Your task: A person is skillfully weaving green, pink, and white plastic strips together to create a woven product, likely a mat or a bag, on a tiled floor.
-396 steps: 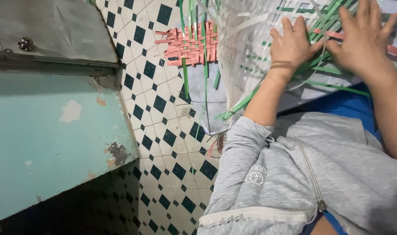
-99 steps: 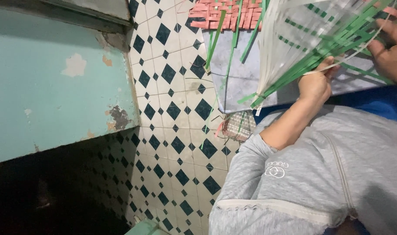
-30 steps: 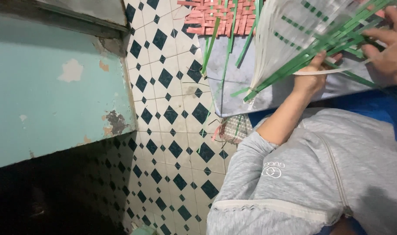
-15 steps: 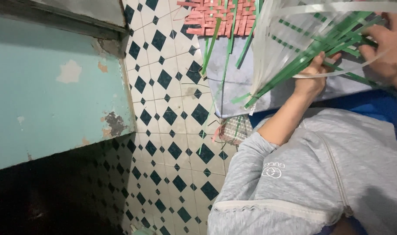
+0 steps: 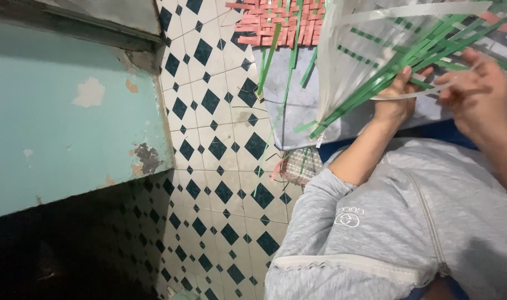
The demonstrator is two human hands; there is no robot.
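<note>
A half-woven mat of green and clear plastic strips (image 5: 409, 44) is lifted off a grey board (image 5: 298, 105) at the upper right. My left hand (image 5: 398, 94) grips the mat's lower edge, fingers curled around the green strips. My right hand (image 5: 476, 94) pinches one thin clear strip (image 5: 414, 95) that runs across to the left hand. Loose green strip ends (image 5: 331, 122) hang below the mat. My grey zip jacket (image 5: 398, 222) fills the lower right.
A pink and green woven piece (image 5: 276, 25) lies on the floor at the top. The floor (image 5: 220, 144) is white tile with dark diamonds. A small woven scrap (image 5: 301, 164) lies by my elbow. A chipped turquoise wall (image 5: 70, 116) stands at left.
The mat has been raised from lying flat under both palms. Over the last second my right hand has drawn a clear strip across toward the left hand.
</note>
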